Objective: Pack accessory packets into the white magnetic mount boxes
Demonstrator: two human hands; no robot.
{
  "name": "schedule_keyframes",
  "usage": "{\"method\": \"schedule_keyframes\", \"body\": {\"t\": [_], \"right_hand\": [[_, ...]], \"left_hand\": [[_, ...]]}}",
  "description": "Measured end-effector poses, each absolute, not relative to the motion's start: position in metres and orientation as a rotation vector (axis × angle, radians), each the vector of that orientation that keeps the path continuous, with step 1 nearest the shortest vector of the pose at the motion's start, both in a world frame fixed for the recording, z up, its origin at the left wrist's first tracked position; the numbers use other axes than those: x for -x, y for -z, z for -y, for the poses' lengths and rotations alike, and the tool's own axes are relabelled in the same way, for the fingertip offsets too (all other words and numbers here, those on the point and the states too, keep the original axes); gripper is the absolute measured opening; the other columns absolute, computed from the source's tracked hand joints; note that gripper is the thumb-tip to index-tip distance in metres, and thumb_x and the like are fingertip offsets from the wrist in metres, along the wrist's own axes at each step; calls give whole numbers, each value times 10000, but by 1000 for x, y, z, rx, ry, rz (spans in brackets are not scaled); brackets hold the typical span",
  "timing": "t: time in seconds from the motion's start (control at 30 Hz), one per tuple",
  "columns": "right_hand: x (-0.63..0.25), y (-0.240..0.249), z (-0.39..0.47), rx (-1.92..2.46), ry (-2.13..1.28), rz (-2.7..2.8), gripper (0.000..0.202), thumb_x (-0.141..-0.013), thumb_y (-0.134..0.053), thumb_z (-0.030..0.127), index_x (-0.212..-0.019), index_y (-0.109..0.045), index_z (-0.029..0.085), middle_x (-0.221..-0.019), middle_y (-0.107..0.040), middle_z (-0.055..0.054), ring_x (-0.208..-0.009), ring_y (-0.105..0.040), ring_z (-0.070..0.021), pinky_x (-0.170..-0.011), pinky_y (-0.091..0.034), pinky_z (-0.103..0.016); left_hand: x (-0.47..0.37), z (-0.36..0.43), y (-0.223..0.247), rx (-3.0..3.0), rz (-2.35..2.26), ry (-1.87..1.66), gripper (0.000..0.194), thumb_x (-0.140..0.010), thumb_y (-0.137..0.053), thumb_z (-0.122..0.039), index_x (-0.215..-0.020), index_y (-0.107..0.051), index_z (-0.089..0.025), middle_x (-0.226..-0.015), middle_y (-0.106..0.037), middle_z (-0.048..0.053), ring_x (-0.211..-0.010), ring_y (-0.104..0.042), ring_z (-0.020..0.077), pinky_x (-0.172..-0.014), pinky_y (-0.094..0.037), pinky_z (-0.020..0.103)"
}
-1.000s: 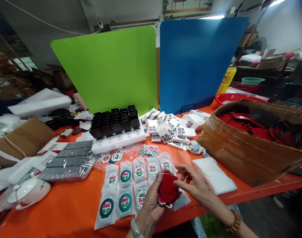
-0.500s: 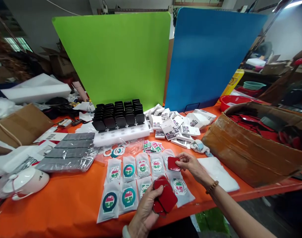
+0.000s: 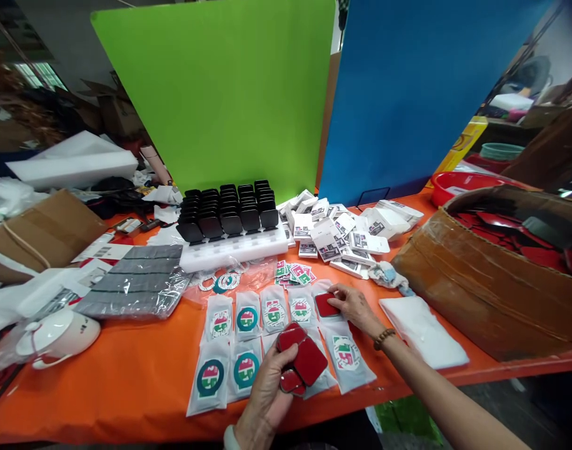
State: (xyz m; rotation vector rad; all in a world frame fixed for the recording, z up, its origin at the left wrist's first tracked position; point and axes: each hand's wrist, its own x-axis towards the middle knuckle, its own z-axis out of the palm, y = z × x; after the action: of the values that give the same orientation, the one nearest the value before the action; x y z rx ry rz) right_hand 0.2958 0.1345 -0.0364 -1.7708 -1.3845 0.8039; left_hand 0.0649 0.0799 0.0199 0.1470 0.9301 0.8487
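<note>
My left hand (image 3: 267, 384) is closed around several flat red rounded-square plates (image 3: 312, 361), fanned out with the thumb on top; a smaller red piece shows at their lower edge. With its fingers at the right edge of one more red rounded-square plate (image 3: 324, 304), my right hand (image 3: 356, 306) keeps it over the far-right pouch of the group. White translucent pouches (image 3: 209, 390) lie in two rows below the hands, each showing a round coloured print with numerals. The plates and my left hand cover parts of the near-row pouches.
Behind the pouches are loose printed cards (image 3: 301, 274), a heap of small white boxes (image 3: 330, 237) and black panels (image 3: 229, 215) standing in white foam (image 3: 234, 250). At right are a white foam sheet (image 3: 424, 331) and a large cardboard box (image 3: 473, 300) of red pieces. A white lidded pot (image 3: 65, 340) stands left.
My right hand has brought its red plate slightly left and down against the far-right pouch. The plates in my left hand have turned and spread, showing a smaller piece. The camera view has shifted.
</note>
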Motion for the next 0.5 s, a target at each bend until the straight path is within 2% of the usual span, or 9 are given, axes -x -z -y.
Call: {"method": "schedule_keyframes", "body": {"t": [0.17, 0.27, 0.37, 0.43, 0.5], "right_hand": [[-287, 27, -123, 1810, -612, 1428, 211, -730, -593, 232, -927, -638, 170, -839, -579, -56, -789, -534, -216, -761, -425, -361], [-270, 10, -111, 1756, -629, 1417, 232, -791, -576, 334, -954, -623, 175, -873, -587, -65, -771, -539, -207, -738, -437, -356], [-246, -5, -97, 1594, -1126, 1350, 266, -788, -592, 431, -888, -598, 184, -736, -585, -11, -609, -522, -145, -589, -420, -284], [-232, -9, -89, 1451, -1487, 1252, 293, -727, -658, 436, -864, -567, 193, -628, -543, 39, -519, -481, -110, -499, -363, -239], [-225, -9, -86, 1354, -1642, 1144, 325, -668, -708, 413, -848, -548, 195, -571, -510, 70, -478, -450, -89, -463, -314, -216]], "left_hand": [[-64, -82, -23, -175, -969, -890, 341, -657, -773, -116, -971, -650, -169, -876, -745, 56, -803, -711, 227, -784, -551, 342], [-63, -83, -21, -181, -967, -926, 406, -648, -787, -133, -1021, -628, -163, -871, -745, 59, -807, -712, 231, -784, -553, 344], [-63, -84, -16, -189, -933, -948, 494, -654, -790, -156, -1113, -607, -166, -888, -746, 66, -833, -711, 232, -796, -549, 337], [-63, -84, -14, -198, -908, -962, 527, -661, -791, -171, -1152, -599, -176, -918, -746, 70, -849, -709, 232, -806, -547, 336], [-63, -84, -13, -207, -899, -982, 523, -667, -792, -188, -1154, -604, -181, -937, -745, 71, -848, -710, 231, -811, -547, 339]]}}
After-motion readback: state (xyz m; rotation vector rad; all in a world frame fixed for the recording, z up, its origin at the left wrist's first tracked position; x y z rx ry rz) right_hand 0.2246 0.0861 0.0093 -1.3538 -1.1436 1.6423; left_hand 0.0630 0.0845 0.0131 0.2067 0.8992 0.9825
